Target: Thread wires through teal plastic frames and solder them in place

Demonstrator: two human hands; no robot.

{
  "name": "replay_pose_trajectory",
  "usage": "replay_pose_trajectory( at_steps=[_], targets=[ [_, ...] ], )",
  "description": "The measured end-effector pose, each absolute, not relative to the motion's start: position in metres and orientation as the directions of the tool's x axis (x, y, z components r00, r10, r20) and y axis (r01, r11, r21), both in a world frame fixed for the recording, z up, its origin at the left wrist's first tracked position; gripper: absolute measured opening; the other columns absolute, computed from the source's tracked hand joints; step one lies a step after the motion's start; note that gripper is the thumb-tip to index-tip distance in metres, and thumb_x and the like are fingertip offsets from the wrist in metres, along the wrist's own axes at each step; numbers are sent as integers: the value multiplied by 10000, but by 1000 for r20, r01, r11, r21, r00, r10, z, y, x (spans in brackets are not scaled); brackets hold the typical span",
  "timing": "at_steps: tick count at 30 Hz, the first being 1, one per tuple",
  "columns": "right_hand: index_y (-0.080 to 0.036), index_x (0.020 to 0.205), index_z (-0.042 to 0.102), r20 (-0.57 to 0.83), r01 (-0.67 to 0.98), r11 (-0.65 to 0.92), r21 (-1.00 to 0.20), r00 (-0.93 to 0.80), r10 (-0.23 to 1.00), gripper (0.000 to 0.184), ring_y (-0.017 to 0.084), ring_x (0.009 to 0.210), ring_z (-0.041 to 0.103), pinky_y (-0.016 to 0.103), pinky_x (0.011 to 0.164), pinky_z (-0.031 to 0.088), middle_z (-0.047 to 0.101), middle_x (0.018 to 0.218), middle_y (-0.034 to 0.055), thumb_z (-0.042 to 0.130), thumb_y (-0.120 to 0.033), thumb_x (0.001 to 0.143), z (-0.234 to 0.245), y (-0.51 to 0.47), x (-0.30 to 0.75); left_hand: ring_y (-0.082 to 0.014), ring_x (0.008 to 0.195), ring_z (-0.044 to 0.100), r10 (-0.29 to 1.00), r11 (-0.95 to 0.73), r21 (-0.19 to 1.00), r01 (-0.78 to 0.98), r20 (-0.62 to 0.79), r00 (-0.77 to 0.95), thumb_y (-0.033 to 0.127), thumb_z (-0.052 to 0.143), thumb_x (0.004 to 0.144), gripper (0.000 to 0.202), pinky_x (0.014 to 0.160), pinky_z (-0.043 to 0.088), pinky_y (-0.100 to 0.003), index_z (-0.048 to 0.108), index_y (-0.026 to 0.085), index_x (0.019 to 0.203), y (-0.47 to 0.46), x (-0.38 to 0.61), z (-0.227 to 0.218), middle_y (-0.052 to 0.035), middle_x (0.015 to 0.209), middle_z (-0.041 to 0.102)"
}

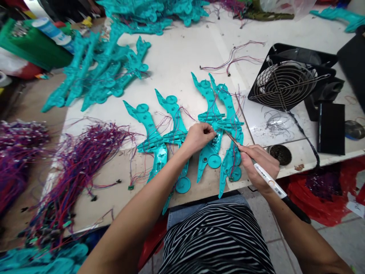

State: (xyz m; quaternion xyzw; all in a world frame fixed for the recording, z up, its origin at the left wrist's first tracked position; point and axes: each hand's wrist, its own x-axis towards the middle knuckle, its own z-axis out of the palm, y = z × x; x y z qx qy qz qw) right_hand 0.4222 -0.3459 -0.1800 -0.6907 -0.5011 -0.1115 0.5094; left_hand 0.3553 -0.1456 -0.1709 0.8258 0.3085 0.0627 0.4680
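Observation:
My right hand (258, 165) grips a soldering iron (269, 180) with a white handle and black rear end. Its metal tip points down-left at the middle of a teal plastic shell (232, 133) threaded with thin red and blue wires. My left hand (201, 137) is closed in a pinch above the neighbouring teal shell (213, 146); what lies between its fingertips is too small to make out. Further left, under and beside my left forearm, lie another teal shell (178, 121) and a similar teal shell (149, 123), both wired.
A black fan (281, 85) with a wire grille stands at right, near a round tin (281, 154) and a black box (330, 129). Wire bundles (88, 160) spread at left. Stacked teal shells (99, 72) lie behind them. Loose wires (234, 61) rest further back.

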Motion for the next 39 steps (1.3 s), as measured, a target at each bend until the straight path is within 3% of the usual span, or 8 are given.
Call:
replay_pose_trajectory(
  at_steps=[6,9,13,17,29,39],
  targets=[
    [-202,1023,726,666,791,6,-612,511,544,231,184,735,683,333,662,565,739,804,56,581,-110,869,-174,-350,423,-115,609,538,728,-174,934,312,-91,679,287,635,746,139,584,414,-241,653,150,732,-146,342,-161,-6,658,629],
    [-201,1014,729,656,783,12,-622,513,553,228,181,724,682,328,657,563,738,791,55,578,-110,870,-174,-352,422,-107,587,536,700,-91,957,274,-134,702,318,644,756,174,564,418,-228,669,149,790,-147,330,-154,-9,655,641],
    [-201,1022,723,641,769,54,-637,490,591,235,175,734,680,323,661,561,738,811,51,583,-99,863,-177,-351,417,-111,563,528,598,-216,896,388,-192,778,293,631,761,154,549,399,-228,694,153,780,-151,321,-154,5,603,628],
    [-188,1016,723,625,756,95,-648,456,634,227,173,735,678,326,671,564,735,809,54,586,-99,858,-180,-349,413,-140,671,596,581,-351,822,449,-184,792,253,638,753,121,624,427,-245,718,164,740,-156,320,-161,-19,731,713],
    [-161,999,718,648,780,160,-605,366,668,202,168,706,659,328,659,566,725,782,67,581,-111,860,-187,-341,413,-142,631,564,620,-419,775,473,-136,773,264,596,749,142,591,380,-249,672,162,685,-159,322,-176,-8,659,673],
    [-141,964,695,696,857,197,-476,230,680,164,167,687,636,321,630,568,708,736,79,601,-82,843,-186,-337,417,-162,682,584,616,-420,761,495,-161,771,254,588,762,154,650,389,-268,682,141,715,-159,323,-176,-32,716,691]
  ],
)
